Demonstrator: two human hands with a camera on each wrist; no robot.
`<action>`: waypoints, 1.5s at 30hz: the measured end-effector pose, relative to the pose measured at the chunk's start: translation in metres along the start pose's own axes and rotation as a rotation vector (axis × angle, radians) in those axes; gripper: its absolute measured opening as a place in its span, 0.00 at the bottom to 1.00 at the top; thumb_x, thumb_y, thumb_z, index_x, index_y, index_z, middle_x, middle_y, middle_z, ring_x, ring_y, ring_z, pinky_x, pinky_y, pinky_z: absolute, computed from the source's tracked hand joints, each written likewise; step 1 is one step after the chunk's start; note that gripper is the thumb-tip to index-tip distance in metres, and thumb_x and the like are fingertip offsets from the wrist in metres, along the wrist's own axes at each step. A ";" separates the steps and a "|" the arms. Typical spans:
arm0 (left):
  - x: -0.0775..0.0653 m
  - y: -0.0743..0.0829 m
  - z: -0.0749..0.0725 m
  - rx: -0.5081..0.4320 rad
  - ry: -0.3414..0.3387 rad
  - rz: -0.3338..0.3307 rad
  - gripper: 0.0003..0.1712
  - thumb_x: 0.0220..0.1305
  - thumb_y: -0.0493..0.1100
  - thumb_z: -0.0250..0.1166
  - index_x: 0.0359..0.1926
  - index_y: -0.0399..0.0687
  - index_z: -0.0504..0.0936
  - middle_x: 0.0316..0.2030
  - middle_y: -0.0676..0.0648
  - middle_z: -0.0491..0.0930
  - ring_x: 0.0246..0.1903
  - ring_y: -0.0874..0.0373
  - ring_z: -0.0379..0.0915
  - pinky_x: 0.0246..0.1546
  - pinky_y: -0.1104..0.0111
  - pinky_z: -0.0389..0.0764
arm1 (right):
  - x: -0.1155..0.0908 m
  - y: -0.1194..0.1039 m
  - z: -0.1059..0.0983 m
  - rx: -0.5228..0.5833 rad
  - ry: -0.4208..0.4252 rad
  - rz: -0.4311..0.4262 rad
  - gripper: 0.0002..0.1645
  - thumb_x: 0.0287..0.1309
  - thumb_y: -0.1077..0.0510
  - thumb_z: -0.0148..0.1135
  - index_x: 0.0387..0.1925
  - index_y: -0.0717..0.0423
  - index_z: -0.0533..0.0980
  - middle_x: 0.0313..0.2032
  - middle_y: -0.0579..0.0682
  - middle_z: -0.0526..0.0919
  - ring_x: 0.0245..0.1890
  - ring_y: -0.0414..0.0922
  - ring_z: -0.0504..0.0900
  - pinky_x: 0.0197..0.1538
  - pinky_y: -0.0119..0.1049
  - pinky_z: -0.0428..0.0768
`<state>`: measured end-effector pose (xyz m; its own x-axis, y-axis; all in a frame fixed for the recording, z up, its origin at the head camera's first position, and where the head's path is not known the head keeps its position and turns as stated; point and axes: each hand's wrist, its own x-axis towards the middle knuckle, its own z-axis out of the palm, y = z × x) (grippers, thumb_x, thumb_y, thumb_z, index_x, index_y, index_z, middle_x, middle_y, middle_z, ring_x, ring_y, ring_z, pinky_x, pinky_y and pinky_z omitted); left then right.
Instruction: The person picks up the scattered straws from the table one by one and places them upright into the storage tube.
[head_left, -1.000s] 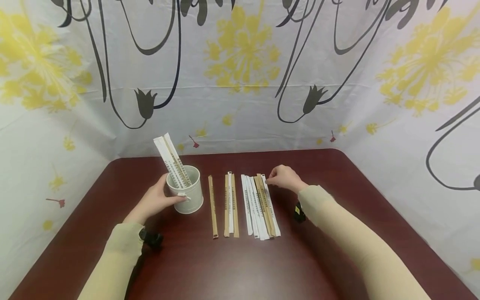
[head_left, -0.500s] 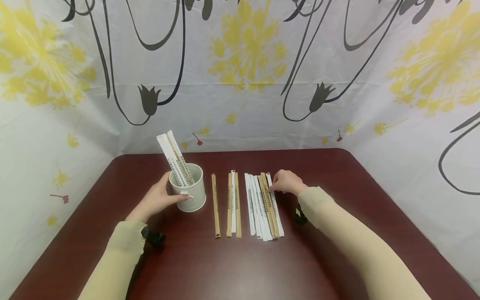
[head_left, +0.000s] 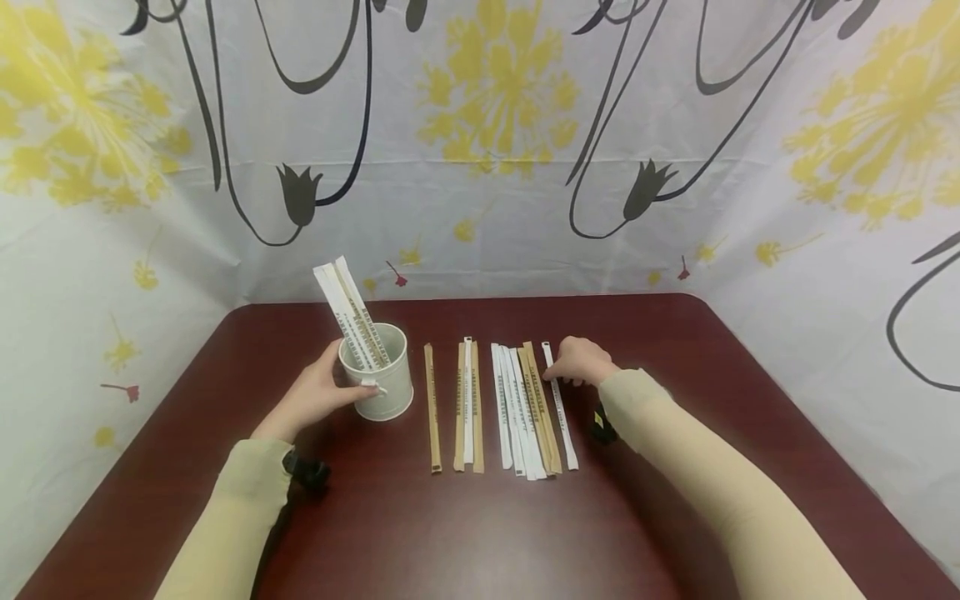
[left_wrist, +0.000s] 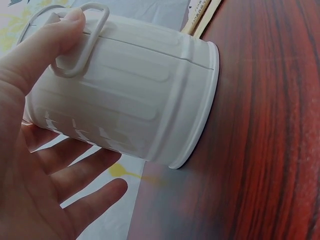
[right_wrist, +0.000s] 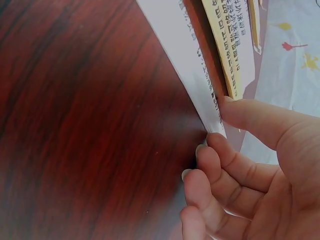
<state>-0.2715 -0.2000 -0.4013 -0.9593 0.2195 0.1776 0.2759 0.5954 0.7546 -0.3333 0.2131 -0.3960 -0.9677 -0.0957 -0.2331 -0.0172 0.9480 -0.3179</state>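
My left hand (head_left: 311, 396) grips a small white bucket (head_left: 386, 398) that stands upright on the table. In the left wrist view the thumb presses at the bucket's wire handle (left_wrist: 95, 47), and the fingers reach round the far side. Several slim paper-wrapped sticks (head_left: 347, 308), white and brown, lean out of the bucket to the left. At the right, my right hand (head_left: 583, 362) pinches a slim white paper-wrapped stick (head_left: 564, 425) near its far end, between thumb and forefinger. Printed characters run along this stick (right_wrist: 182, 52) in the right wrist view.
Left of the pinched stick lies a group of white sticks (head_left: 517, 417) and brown sticks (head_left: 542, 408). Further left are a brown-white-brown trio (head_left: 468, 408) and a lone brown stick (head_left: 432, 408). A patterned cloth (head_left: 480, 250) hangs behind the dark red table (head_left: 465, 542).
My right hand has drawn the rightmost white stick a little to the right, opening a gap beside the group. My left hand stays on the bucket.
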 end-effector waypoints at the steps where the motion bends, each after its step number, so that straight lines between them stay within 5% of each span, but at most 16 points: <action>1: 0.000 0.000 0.000 0.002 -0.001 0.000 0.53 0.33 0.64 0.70 0.61 0.57 0.55 0.51 0.48 0.70 0.49 0.51 0.66 0.46 0.54 0.67 | 0.000 0.000 0.000 0.002 0.001 -0.002 0.16 0.45 0.48 0.63 0.15 0.56 0.77 0.16 0.53 0.78 0.17 0.48 0.76 0.17 0.37 0.70; 13: 0.000 0.000 0.001 0.010 0.002 0.009 0.53 0.33 0.64 0.70 0.61 0.58 0.56 0.51 0.48 0.69 0.51 0.51 0.64 0.48 0.53 0.65 | -0.003 0.002 -0.003 0.011 -0.008 0.020 0.18 0.46 0.48 0.59 0.17 0.59 0.77 0.16 0.55 0.77 0.14 0.48 0.74 0.16 0.39 0.71; 21: 0.000 0.000 -0.002 0.002 -0.006 0.012 0.54 0.35 0.63 0.70 0.62 0.57 0.54 0.52 0.48 0.68 0.52 0.51 0.63 0.49 0.52 0.64 | -0.001 0.011 -0.007 0.144 -0.048 0.016 0.17 0.47 0.50 0.59 0.16 0.60 0.76 0.15 0.54 0.76 0.13 0.47 0.72 0.15 0.37 0.68; 32: -0.001 -0.004 0.000 0.012 0.001 -0.001 0.55 0.33 0.65 0.70 0.62 0.57 0.55 0.52 0.47 0.68 0.51 0.50 0.64 0.48 0.53 0.65 | -0.005 0.015 -0.028 0.237 0.049 -0.058 0.24 0.52 0.48 0.57 0.10 0.60 0.73 0.09 0.51 0.71 0.11 0.47 0.71 0.20 0.45 0.73; 45: -0.001 -0.001 0.000 -0.008 -0.006 0.010 0.53 0.34 0.63 0.70 0.62 0.58 0.54 0.51 0.49 0.69 0.50 0.51 0.65 0.47 0.54 0.66 | -0.008 0.016 -0.050 0.445 0.186 -0.119 0.12 0.52 0.54 0.54 0.30 0.60 0.75 0.23 0.55 0.77 0.24 0.55 0.78 0.26 0.44 0.77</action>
<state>-0.2709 -0.2007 -0.4024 -0.9561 0.2302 0.1814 0.2851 0.5869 0.7578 -0.3380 0.2440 -0.3532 -0.9947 -0.1013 -0.0161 -0.0608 0.7081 -0.7035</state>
